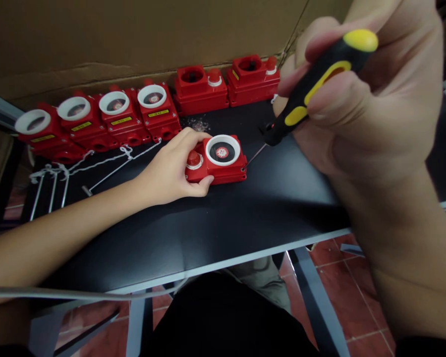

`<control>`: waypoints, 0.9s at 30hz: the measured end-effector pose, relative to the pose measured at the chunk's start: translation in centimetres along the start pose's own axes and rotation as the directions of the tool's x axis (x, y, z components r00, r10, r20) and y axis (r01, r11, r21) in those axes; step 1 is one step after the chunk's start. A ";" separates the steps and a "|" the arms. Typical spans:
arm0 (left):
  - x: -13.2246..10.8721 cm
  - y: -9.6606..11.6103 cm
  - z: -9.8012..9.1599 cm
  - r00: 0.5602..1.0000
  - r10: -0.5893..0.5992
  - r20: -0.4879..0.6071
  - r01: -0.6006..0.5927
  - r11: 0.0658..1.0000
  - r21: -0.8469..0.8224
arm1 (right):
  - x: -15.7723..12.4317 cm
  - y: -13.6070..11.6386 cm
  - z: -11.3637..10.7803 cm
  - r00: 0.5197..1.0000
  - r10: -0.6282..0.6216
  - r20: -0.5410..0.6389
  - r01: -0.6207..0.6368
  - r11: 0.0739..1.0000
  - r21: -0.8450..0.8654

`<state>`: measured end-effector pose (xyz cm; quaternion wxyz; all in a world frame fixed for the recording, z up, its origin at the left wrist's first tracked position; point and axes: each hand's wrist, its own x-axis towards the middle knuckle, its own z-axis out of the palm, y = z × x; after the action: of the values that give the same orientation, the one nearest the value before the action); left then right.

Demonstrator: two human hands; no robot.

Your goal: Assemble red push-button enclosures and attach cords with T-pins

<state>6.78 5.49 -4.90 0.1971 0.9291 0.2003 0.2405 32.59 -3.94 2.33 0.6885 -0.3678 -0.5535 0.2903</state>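
On the black table lies a red alarm-style box [228,172] with a white ring around a dark round face and a red knob at its left end. My left hand [178,166] grips that left end, thumb at the near side and fingers over the far side. In my right hand [360,99] is a black and yellow screwdriver [315,89], held tilted with fingers wrapped round its handle. The thin shaft points down to the left, and its tip is at the box's right corner by a screw hole. Whether the tip sits in the hole I cannot tell.
Several similar red boxes [159,119] stand in a row along the back of the black table [215,223], before a cardboard wall [134,34]. Small metal hammers with white cords [107,173] lie at the left. Pale crumbs [198,124] are scattered behind the held box.
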 end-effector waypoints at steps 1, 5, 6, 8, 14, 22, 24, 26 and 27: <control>-0.1 0.1 0.1 1.000 -0.007 -0.003 0.007 1.000 0.005 | 0.0 -0.1 0.0 1.000 0.001 -0.001 -0.001 1.000 0.009; -0.3 0.7 0.3 0.999 -0.033 -0.019 0.033 0.999 0.042 | -0.1 -0.2 -0.1 1.000 -0.018 0.001 0.018 1.000 0.025; -0.4 0.8 0.3 0.999 -0.035 -0.023 0.036 0.998 0.050 | -0.1 -0.2 -0.2 1.000 -0.017 0.006 0.017 1.000 0.018; -0.5 1.0 0.3 0.999 -0.036 -0.026 0.037 0.998 0.059 | -0.2 -0.3 -0.3 1.000 -0.023 0.009 0.023 1.000 0.005; -0.7 1.2 0.3 0.999 -0.017 -0.033 0.020 0.996 0.088 | -0.6 -0.7 -0.4 0.997 -0.068 -0.024 0.060 0.966 -0.253; -0.8 0.5 0.5 0.997 0.045 -0.059 -0.040 0.996 0.083 | -0.5 -0.9 -0.9 0.992 -0.108 0.064 0.124 0.912 -0.390; -0.7 0.3 0.5 0.997 0.055 -0.061 -0.050 0.996 0.077 | -0.5 -0.7 -0.7 0.992 -0.101 0.076 0.122 0.911 -0.394; -0.7 0.1 0.4 0.997 0.054 -0.055 -0.050 0.996 0.069 | -0.5 -0.5 -0.6 0.993 -0.099 0.066 0.117 0.898 -0.424; -0.6 0.0 0.3 0.998 0.048 -0.050 -0.044 0.997 0.066 | -0.3 -0.4 -0.6 0.994 -0.107 0.031 0.109 0.892 -0.439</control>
<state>6.47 5.09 -5.36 0.1562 0.9328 0.1915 0.2622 33.09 -4.51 2.39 0.6011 -0.4816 -0.6263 0.1203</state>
